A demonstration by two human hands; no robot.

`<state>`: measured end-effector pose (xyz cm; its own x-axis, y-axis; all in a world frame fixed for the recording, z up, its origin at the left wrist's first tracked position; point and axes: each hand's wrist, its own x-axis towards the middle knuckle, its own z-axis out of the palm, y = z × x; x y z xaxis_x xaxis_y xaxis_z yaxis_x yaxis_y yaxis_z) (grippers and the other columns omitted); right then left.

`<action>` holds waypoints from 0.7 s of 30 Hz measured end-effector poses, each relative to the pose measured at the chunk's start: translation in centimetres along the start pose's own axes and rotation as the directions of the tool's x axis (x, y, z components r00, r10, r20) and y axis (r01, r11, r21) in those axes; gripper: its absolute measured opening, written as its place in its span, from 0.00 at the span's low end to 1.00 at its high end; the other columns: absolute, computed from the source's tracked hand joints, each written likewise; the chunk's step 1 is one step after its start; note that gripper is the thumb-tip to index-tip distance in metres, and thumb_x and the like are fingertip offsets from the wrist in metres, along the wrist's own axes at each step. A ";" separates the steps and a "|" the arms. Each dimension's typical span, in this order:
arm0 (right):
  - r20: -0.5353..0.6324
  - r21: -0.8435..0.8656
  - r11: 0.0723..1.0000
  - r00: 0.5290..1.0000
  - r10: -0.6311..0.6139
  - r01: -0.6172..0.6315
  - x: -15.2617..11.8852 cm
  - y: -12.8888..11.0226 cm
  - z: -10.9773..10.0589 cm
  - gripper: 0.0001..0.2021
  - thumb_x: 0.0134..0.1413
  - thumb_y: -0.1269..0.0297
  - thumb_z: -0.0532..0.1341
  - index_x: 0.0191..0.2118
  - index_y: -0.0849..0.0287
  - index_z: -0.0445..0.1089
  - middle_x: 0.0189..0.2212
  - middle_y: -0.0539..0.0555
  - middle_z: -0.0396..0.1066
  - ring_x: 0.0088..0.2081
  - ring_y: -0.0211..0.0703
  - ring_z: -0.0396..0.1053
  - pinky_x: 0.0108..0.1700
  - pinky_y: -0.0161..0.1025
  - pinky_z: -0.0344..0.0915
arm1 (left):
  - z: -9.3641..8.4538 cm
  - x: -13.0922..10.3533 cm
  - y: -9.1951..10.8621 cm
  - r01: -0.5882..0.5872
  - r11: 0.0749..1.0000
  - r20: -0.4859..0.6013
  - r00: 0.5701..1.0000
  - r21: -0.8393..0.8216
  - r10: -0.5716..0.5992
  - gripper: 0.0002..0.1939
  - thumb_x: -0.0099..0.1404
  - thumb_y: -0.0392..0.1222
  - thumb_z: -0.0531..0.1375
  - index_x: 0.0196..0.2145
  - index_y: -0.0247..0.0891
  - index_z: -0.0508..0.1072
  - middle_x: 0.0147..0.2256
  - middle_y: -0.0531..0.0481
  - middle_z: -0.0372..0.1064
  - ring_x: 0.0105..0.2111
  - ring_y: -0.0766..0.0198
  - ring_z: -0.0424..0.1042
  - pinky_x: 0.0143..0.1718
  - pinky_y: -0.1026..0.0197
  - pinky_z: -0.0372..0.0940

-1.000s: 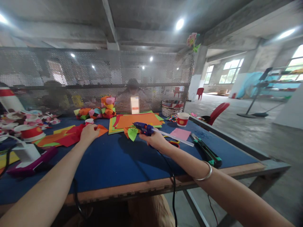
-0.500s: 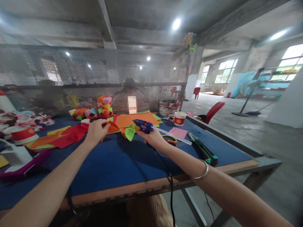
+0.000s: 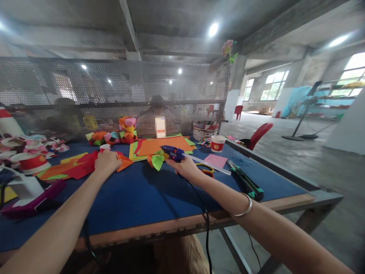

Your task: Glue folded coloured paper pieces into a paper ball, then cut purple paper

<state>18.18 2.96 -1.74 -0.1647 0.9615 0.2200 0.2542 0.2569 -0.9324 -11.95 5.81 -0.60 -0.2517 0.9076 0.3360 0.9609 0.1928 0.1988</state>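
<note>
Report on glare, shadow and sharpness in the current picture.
Head view: the ceiling light flares white, and the windows look washed out; head view: a dark shadow lies on the blue tabletop below the right hand and the glue gun; head view: the perforated partition looks hazy, and wide-angle distortion seems to stretch the forearms.

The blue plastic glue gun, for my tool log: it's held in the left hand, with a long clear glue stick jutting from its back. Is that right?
Wrong hand: the head view shows the right hand holding the blue plastic glue gun. The long clear glue stick does jut from its back.
</note>
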 end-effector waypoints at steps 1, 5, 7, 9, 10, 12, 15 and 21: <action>-0.001 -0.001 1.000 1.000 -0.003 0.003 0.0 0.0 0.0 0.02 0.55 0.67 0.65 0.33 0.58 0.72 0.19 0.44 0.64 0.17 0.33 0.59 0.22 0.34 0.56 | -0.1 0.0 0.1 0.038 0.998 0.025 0.999 0.043 -0.039 0.07 0.53 0.38 0.63 0.19 0.41 0.71 0.30 0.40 0.77 0.38 0.44 0.77 0.32 0.57 0.65; -0.005 0.006 1.000 1.000 -0.015 0.015 0.0 0.1 0.0 0.03 0.55 0.66 0.65 0.34 0.58 0.72 0.21 0.45 0.66 0.18 0.33 0.59 0.23 0.34 0.57 | -0.5 -0.2 0.5 0.031 0.998 0.061 0.998 0.046 -0.033 0.12 0.51 0.32 0.62 0.15 0.42 0.65 0.22 0.44 0.72 0.30 0.49 0.76 0.28 0.59 0.62; 0.002 -0.001 1.000 1.000 -0.015 0.015 0.0 0.1 -0.1 0.03 0.55 0.66 0.64 0.35 0.58 0.72 0.21 0.45 0.66 0.18 0.33 0.59 0.23 0.35 0.57 | -0.7 -0.3 0.7 0.013 0.999 0.035 0.999 0.036 -0.014 0.13 0.52 0.33 0.61 0.16 0.43 0.64 0.23 0.44 0.72 0.31 0.49 0.76 0.28 0.59 0.61; 0.004 -0.013 1.000 1.000 -0.013 0.013 0.0 0.1 -0.2 0.03 0.55 0.65 0.64 0.33 0.58 0.72 0.19 0.44 0.65 0.17 0.33 0.59 0.23 0.35 0.56 | -1.0 -0.6 1.1 -0.017 1.000 -0.017 1.000 0.023 0.018 0.12 0.55 0.35 0.61 0.17 0.43 0.66 0.25 0.43 0.74 0.32 0.49 0.76 0.29 0.58 0.61; -0.001 -0.012 1.000 1.000 -0.012 0.012 0.0 0.1 -0.2 0.03 0.55 0.65 0.64 0.33 0.58 0.71 0.19 0.44 0.64 0.17 0.33 0.59 0.23 0.35 0.56 | -1.2 -0.8 1.5 -0.044 0.999 -0.061 0.997 0.009 0.045 0.11 0.57 0.36 0.60 0.19 0.43 0.67 0.25 0.43 0.74 0.32 0.49 0.76 0.29 0.58 0.61; -0.014 0.010 1.000 1.000 -0.020 0.020 0.1 0.1 -0.2 0.05 0.55 0.64 0.65 0.33 0.58 0.70 0.18 0.43 0.63 0.18 0.33 0.59 0.23 0.34 0.55 | -1.5 -1.7 2.5 -0.134 0.990 -0.175 0.977 -0.045 0.124 0.09 0.59 0.39 0.59 0.21 0.43 0.69 0.25 0.44 0.74 0.31 0.50 0.76 0.30 0.57 0.61; -0.010 0.055 0.998 1.000 -0.029 0.029 0.2 0.1 -0.2 0.08 0.53 0.61 0.67 0.33 0.58 0.70 0.20 0.43 0.64 0.18 0.33 0.60 0.23 0.34 0.56 | -1.5 -3.7 4.6 -0.333 0.922 -0.274 0.922 -0.197 0.274 0.08 0.60 0.44 0.58 0.26 0.41 0.72 0.28 0.46 0.75 0.30 0.54 0.75 0.33 0.58 0.63; 0.027 0.055 0.989 0.989 -0.142 0.141 0.3 0.6 -0.2 0.14 0.48 0.55 0.71 0.34 0.57 0.69 0.24 0.45 0.67 0.21 0.34 0.62 0.25 0.35 0.60 | -0.4 -7.1 8.2 -0.555 0.739 -0.190 0.830 -0.381 0.525 0.10 0.62 0.44 0.55 0.26 0.40 0.71 0.26 0.50 0.72 0.26 0.62 0.70 0.30 0.61 0.61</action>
<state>18.43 3.38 -2.15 -0.2245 0.9122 0.3427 0.1752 0.3838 -0.9067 -2.36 0.75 -1.01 0.2738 0.7834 0.5579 0.8058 -0.5035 0.3116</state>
